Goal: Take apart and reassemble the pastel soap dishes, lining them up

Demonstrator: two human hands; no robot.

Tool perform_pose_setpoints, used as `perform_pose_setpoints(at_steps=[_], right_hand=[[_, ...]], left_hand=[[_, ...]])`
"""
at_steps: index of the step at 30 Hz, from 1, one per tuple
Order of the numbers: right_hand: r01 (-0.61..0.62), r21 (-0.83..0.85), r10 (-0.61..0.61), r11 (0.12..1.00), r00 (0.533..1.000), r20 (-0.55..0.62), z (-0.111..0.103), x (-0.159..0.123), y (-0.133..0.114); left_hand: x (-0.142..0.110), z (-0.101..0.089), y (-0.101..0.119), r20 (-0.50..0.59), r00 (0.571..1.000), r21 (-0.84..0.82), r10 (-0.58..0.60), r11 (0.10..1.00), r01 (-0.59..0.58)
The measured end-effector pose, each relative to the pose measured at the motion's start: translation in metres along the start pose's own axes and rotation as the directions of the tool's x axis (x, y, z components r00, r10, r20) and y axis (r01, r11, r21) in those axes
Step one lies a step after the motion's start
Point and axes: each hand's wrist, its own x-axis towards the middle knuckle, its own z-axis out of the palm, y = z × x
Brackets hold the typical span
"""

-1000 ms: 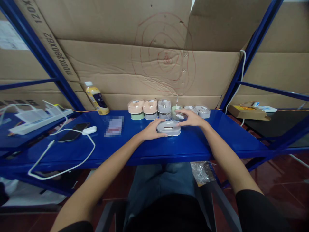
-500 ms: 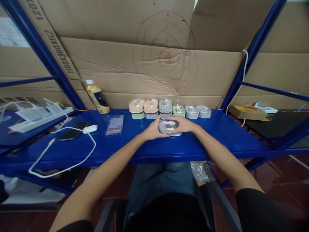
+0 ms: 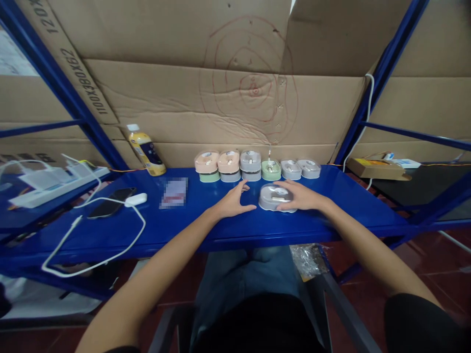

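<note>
A grey container with a clear lid [image 3: 271,195] rests on the blue table near its front edge. My right hand [image 3: 300,196] grips it from the right side, thumb in front and fingers behind. To its left, my left hand [image 3: 235,200] is open, thumb and fingers spread, with a gap between it and the container. Behind my hands stands a row of similar lidded containers: stacked ones with peach tops [image 3: 206,163] and a grey top [image 3: 250,161], then a single green one [image 3: 271,169] and grey ones [image 3: 290,169] to the right.
A yellow drink bottle [image 3: 147,153] stands at the back left, with a blurred-out packet [image 3: 174,193] before it. A phone [image 3: 110,203], white cable and power strip [image 3: 55,189] lie further left. A small cardboard box [image 3: 379,169] is at far right. Cardboard [image 3: 154,88] walls the back.
The grey container has moved right with my right hand. My left hand has let go of it and now stands apart, open.
</note>
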Motion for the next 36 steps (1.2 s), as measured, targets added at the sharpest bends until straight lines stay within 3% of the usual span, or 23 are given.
perform_pose_setpoints(at_steps=[4,6,10,14,16,18,23,26,27,29,31,32,34,36], right_hand=[[-0.22,-0.129,0.214,0.967,0.975,-0.058,-0.033,-0.067,0.039],[-0.408,-0.18,0.393,0.895,0.912,-0.115,-0.049,-0.09,0.069],[-0.719,-0.183,0.666,0.671,0.692,-0.277,-0.073,-0.093,0.129],[-0.912,0.03,0.835,0.408,0.36,-0.417,-0.084,-0.052,0.161],[-0.921,0.133,0.85,0.365,0.271,-0.452,-0.084,-0.03,0.169],[-0.911,0.185,0.848,0.368,0.247,-0.468,-0.082,-0.012,0.174],[-0.848,0.211,0.787,0.486,0.319,-0.529,-0.07,0.0,0.18],[-0.837,0.141,0.696,0.528,0.332,-0.636,-0.065,0.001,0.169],[-0.821,0.098,0.649,0.562,0.363,-0.669,-0.064,0.004,0.162],[-0.73,-0.042,0.519,0.682,0.523,-0.676,-0.059,0.018,0.143],[-0.484,-0.263,0.28,0.835,0.784,-0.554,-0.048,0.04,0.117],[-0.344,-0.33,0.173,0.879,0.875,-0.452,-0.04,0.054,0.103],[-0.165,-0.39,0.052,0.906,0.957,-0.284,-0.022,0.08,0.074],[-0.122,-0.397,0.056,0.909,0.983,-0.174,-0.001,0.099,0.05]], left_hand=[[0.0,0.0,0.003,0.01,1.0,0.064,0.021,0.998,-0.021],[0.0,0.0,0.005,0.016,1.0,0.076,0.013,0.997,-0.014],[-0.001,-0.001,0.008,0.032,0.999,0.102,-0.013,0.995,0.01],[-0.002,-0.001,0.008,0.039,0.999,0.132,-0.01,0.991,0.005],[-0.002,-0.001,0.008,0.042,0.999,0.138,-0.01,0.99,0.004],[-0.003,-0.001,0.009,0.044,0.999,0.144,-0.011,0.99,0.004],[-0.002,-0.001,0.011,0.052,0.999,0.16,-0.013,0.987,0.005],[-0.002,-0.001,0.013,0.056,0.998,0.172,-0.014,0.985,0.005],[-0.002,-0.001,0.014,0.055,0.998,0.175,-0.014,0.984,0.004],[-0.002,-0.002,0.015,0.059,0.998,0.178,-0.017,0.984,0.006],[-0.002,-0.003,0.017,0.063,0.998,0.175,-0.024,0.984,0.012],[-0.002,-0.004,0.018,0.065,0.998,0.173,-0.025,0.985,0.013],[-0.002,-0.004,0.018,0.063,0.998,0.171,-0.022,0.985,0.011],[-0.002,-0.003,0.017,0.061,0.998,0.172,-0.015,0.985,0.004]])
